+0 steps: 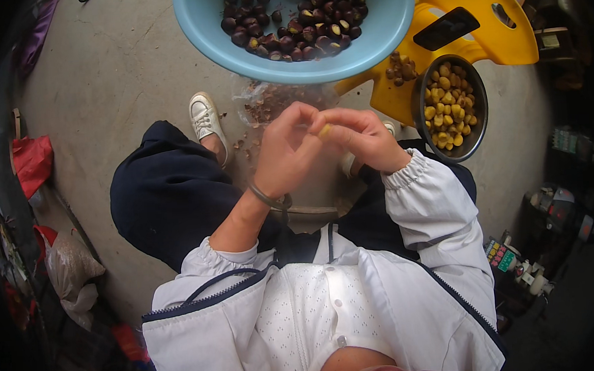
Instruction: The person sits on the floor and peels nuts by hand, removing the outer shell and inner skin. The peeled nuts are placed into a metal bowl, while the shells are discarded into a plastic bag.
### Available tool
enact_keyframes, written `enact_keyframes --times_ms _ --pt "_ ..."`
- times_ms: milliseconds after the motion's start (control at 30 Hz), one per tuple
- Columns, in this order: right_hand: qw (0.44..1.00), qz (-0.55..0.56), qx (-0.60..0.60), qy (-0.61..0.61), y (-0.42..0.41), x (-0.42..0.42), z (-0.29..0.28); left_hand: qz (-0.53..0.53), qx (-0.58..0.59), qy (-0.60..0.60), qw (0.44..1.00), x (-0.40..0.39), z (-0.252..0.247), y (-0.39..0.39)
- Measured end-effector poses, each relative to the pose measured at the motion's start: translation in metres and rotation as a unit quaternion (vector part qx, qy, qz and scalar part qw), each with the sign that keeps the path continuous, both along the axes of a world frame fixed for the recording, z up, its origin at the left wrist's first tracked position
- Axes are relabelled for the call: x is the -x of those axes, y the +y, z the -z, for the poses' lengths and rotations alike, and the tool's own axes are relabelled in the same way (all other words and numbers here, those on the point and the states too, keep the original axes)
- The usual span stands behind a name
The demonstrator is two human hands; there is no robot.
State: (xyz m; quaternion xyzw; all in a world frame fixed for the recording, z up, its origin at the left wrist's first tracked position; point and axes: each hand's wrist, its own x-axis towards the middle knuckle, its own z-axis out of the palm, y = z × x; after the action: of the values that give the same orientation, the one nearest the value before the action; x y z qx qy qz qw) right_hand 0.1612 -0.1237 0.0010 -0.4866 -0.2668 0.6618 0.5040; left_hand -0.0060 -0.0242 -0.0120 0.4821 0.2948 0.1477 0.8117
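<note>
A peeled yellow chestnut (325, 130) is pinched at the fingertips where my two hands meet, above my lap. My right hand (363, 137) has thumb and forefinger on it. The fingers of my left hand (288, 143) close in from the other side and partly cover it. Beyond them, a light blue plastic basin (299, 75) holds many dark brown chestnuts (312, 32), several with a cut showing yellow flesh. Right of my right hand, a dark metal bowl (418, 105) contains peeled yellow chestnuts (447, 110).
A yellow plastic stool (503, 31) carries a black phone (446, 28) and a small pile of brown chestnuts (401, 68). Shell scraps (270, 102) lie on clear plastic under the basin's near edge, some loose on the concrete floor (124, 78). Filled bags (73, 268) stand at left.
</note>
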Motion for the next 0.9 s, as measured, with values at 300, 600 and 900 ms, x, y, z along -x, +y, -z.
enact_keyframes --times_ms 300,600,900 --pt "0.999 -0.019 -0.027 -0.020 0.003 -0.005 0.005 -0.008 0.003 -0.011 1.000 0.001 0.004 0.003" --pt "0.735 -0.029 -0.227 -0.638 0.009 0.000 -0.007 -0.031 -0.126 0.085 0.988 -0.005 0.005 -0.002" --pt "0.914 0.048 -0.167 -0.366 0.001 0.003 -0.011 -0.021 -0.113 0.084 0.990 -0.004 0.010 0.000"
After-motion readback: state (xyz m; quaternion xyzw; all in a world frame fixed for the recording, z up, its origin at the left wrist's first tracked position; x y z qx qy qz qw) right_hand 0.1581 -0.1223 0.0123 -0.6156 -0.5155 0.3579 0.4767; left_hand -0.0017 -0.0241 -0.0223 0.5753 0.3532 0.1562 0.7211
